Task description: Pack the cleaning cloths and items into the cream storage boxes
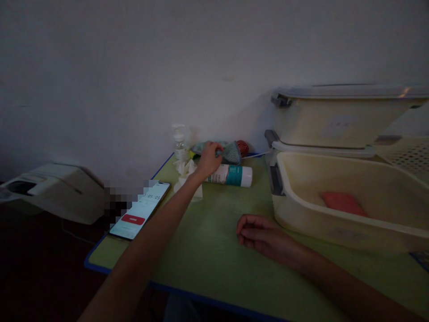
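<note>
My left hand (pixel 210 159) reaches to the back of the table, its fingers closed on a bunched grey-green cloth (pixel 232 153). A red patterned item (pixel 242 146) lies at the cloth's right end. Just in front of that hand a white and teal tube (pixel 238 175) lies on its side, partly hidden by my wrist. Crumpled white tissue (pixel 185 167) is left of the wrist. Near the middle of the table rests my right hand (pixel 257 235), its fingers curled loosely together with nothing visible in them.
A clear pump bottle (pixel 180 145) stands at the back left. On the table's left side lies a phone (pixel 139 214) with a lit timer. To the right, an open cream bin (pixel 288 210) holds a red packet (pixel 343 203); a lidded bin (pixel 335 123) is behind.
</note>
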Tool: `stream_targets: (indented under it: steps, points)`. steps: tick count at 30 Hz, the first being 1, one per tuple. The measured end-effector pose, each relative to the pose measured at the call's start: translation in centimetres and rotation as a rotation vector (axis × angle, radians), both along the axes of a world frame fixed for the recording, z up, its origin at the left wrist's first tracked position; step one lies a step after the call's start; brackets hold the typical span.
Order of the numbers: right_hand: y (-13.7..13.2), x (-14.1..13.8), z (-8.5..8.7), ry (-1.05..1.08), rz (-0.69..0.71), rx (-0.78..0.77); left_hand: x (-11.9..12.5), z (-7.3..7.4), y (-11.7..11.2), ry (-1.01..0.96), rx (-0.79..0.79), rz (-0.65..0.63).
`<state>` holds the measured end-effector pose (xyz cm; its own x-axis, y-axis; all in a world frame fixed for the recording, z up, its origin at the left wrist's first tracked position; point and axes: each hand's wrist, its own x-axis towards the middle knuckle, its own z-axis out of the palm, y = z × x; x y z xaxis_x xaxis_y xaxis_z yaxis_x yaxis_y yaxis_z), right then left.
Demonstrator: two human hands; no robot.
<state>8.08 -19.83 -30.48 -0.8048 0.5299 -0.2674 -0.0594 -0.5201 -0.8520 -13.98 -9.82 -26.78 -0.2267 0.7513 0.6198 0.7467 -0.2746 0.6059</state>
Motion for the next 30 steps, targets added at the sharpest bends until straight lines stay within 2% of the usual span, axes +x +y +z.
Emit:
stream_targets:
  steps: [4, 9, 13, 22, 30]
  points:
    - [-0.2, 0.1, 0.0, 0.012, 0.015, 0.008, 1.1, -0.1, 1.5, 0.081, -0.014, -0.078]
    - [-0.2, 0.1, 0.1, -0.002, 0.028, -0.001, 0.8, -1.1, 2.0, 0.120, -0.071, -0.099]
    - [-0.1, 0.1, 0.2, -0.006, 0.022, -0.013, 0.6, -1.4, 2.2, 0.162, -0.148, -0.115]
    - [-0.1, 0.1, 0.2, 0.007, 0.040, 0.002, 0.6, -0.7, 2.1, 0.196, -0.309, -0.048]
    - [-0.1, 0.1, 0.3, 0.001, 0.038, 0.011, 1.2, -0.1, 1.4, 0.222, -0.370, -0.011]
